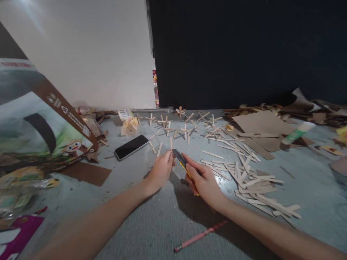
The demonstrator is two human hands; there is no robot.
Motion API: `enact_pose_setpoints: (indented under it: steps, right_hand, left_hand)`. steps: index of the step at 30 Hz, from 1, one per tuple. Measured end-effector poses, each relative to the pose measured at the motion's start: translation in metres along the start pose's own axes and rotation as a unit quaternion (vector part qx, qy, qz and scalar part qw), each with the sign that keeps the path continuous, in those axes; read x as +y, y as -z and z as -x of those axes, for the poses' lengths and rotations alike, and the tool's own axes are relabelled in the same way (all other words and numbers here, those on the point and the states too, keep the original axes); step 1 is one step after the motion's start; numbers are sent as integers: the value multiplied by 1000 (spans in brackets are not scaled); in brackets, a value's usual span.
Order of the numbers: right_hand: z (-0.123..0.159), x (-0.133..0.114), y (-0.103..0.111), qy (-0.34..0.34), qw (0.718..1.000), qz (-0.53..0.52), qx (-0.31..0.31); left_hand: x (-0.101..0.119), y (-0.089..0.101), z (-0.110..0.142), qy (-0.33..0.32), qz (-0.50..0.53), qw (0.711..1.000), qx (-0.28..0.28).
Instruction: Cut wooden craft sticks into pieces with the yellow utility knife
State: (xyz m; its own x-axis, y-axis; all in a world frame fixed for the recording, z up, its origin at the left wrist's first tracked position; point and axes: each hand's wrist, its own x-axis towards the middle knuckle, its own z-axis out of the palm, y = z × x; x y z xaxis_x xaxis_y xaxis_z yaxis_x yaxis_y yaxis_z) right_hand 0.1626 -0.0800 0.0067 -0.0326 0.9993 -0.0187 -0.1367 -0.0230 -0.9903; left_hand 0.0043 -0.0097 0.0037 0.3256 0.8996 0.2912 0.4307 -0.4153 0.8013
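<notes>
We pinch a stick (171,143) in L hand (160,172), long axis fwd; R hand (204,179) grips knife (180,157), tip just beside.

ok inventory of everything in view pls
table: one, grey, throughout
panels: two, white and black, back
package: one, multicoloured, left
wrappers: several, mostly clear, left
packet: one, purple-white, front left
phone: one, black, left of centre
crumpled paper: one, yellowish, back
crossed sticks: several, pale, back centre
loose sticks: many, pale, right
cardboard: several, brown, right and left
glue stick: one, white-green, right
pencil: one, pink, front centre
cutter: one, yellow-dark, centre
held stick: one, pale, centre
left hand: one, bare, centre
right hand: one, bare, on cutter
</notes>
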Motion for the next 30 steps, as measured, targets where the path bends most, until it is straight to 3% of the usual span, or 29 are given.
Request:
enact_pose_setpoints:
  steps: [6,12,21,30]
  right_hand:
    - [-4,2,1,-47,992,-117,-8]
    - [-6,4,5,44,999,-14,27]
    - [-4,5,5,59,997,52,16]
    - [-2,9,6,131,977,164,45]
  left_hand:
    - [6,2,-1,2,-8,1000,0]
    - [3,1,-2,18,22,1000,-7]
    - [2,1,-1,3,-24,1000,-8]
    - [0,1,0,19,-18,1000,-12]
